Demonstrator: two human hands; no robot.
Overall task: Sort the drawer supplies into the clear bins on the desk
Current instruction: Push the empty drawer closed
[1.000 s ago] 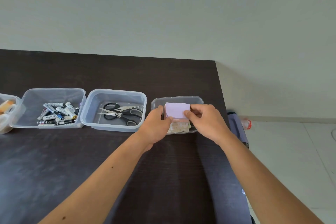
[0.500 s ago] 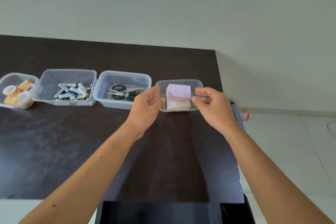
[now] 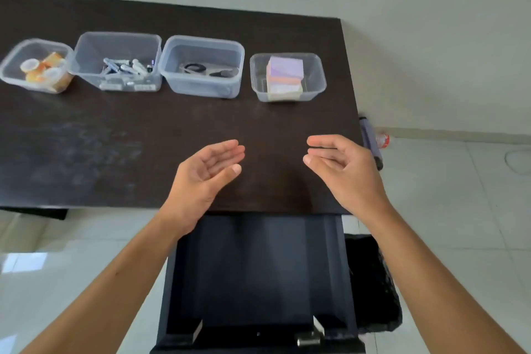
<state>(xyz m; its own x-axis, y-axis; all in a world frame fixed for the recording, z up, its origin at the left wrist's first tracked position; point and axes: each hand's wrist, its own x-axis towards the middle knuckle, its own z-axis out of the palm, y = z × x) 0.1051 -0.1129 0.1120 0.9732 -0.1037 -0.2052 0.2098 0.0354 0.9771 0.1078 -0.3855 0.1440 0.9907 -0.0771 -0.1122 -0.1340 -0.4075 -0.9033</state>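
Note:
Several clear bins stand in a row on the dark desk (image 3: 115, 146). From the left they hold tape rolls (image 3: 43, 70), batteries (image 3: 126, 66), black-handled scissors (image 3: 207, 69) and a stack of sticky-note pads (image 3: 284, 77) with a purple pad on top. The sticky-note bin (image 3: 317, 77) is the rightmost. My left hand (image 3: 205, 174) and my right hand (image 3: 344, 169) hover over the desk's near edge, palms facing each other, fingers apart, holding nothing. Below them the black drawer (image 3: 258, 276) is pulled out and looks bare inside.
The desk's right edge runs close to the sticky-note bin. A dark purple object (image 3: 370, 138) and a small bottle (image 3: 382, 139) lie on the tiled floor to the right. A black bin with a bag (image 3: 373, 282) sits beside the drawer.
Both hands let go of the purple pad, left it on the stack in the rightmost bin, and pulled back toward me. The view tilted down, showing the drawer.

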